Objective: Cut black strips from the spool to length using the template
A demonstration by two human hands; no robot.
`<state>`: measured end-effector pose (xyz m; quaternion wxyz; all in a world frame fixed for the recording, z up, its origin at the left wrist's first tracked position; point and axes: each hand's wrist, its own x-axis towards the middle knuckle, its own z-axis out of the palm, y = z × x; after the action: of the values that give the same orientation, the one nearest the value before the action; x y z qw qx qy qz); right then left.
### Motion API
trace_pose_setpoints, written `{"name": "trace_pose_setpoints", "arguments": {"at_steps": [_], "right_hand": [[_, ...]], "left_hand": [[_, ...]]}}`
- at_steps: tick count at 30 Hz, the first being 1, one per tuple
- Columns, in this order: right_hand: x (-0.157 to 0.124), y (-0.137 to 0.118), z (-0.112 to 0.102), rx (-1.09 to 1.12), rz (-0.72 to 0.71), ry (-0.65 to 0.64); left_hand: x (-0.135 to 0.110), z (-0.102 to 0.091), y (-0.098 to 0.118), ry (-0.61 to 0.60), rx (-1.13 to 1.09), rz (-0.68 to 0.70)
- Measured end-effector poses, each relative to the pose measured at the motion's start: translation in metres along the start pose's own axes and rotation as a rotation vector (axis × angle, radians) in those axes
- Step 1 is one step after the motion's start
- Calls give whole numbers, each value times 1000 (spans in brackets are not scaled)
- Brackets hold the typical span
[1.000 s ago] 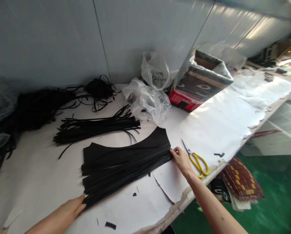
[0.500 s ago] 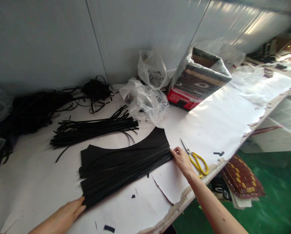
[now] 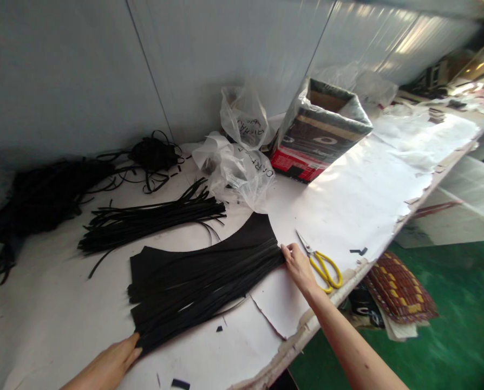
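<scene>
A spread of long black strips point(image 3: 209, 287) lies across a dark, curved-edge flat piece point(image 3: 250, 230) on the white-covered table. At the lower left corner my left hand point(image 3: 114, 360) has its fingers closed on the near ends of the strips. My right hand point(image 3: 298, 265) pinches their far right ends, with thumb and fingers together. Just right of that hand rest scissors with yellow handles point(image 3: 327, 271), apart from it. Behind the flat piece lies another bundle of black strips point(image 3: 152, 223), which neither hand touches.
Clear plastic bags point(image 3: 242, 168) and a black-and-red cardboard box point(image 3: 319, 135) stand by the wall. A dark tangled heap point(image 3: 59, 189) fills the back left. Small black scraps point(image 3: 180, 384) dot the table point(image 3: 226, 357). Beyond its ragged right edge, a patterned cushion point(image 3: 402, 290) sits low.
Both hands keep hold of the strips' ends. The strips along the near edge have shifted slightly, and one now bows outward. The whole view has moved a little.
</scene>
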<state>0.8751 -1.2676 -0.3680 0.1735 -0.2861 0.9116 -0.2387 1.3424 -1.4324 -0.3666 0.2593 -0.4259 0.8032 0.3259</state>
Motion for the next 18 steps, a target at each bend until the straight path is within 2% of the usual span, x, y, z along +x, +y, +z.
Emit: {"name": "trace_pose_setpoints", "arguments": {"at_steps": [4, 9, 11, 14, 16, 18], "right_hand": [[-3, 12, -18, -78, 1, 6], [-16, 36, -51, -254, 27, 139], [-22, 49, -58, -322, 17, 132], [-25, 75, -61, -403, -42, 28], [-16, 94, -58, -443, -93, -27], [-1, 104, -49, -374, -72, -43]], "left_hand": [[-2, -4, 4, -20, -3, -17], [0, -5, 1, -24, -18, 29], [-1, -9, 5, -8, -46, 46], [-11, -21, 24, -29, -48, 78], [-18, -32, 39, -71, 29, 65], [-21, -41, 48, -150, 154, 49]]}}
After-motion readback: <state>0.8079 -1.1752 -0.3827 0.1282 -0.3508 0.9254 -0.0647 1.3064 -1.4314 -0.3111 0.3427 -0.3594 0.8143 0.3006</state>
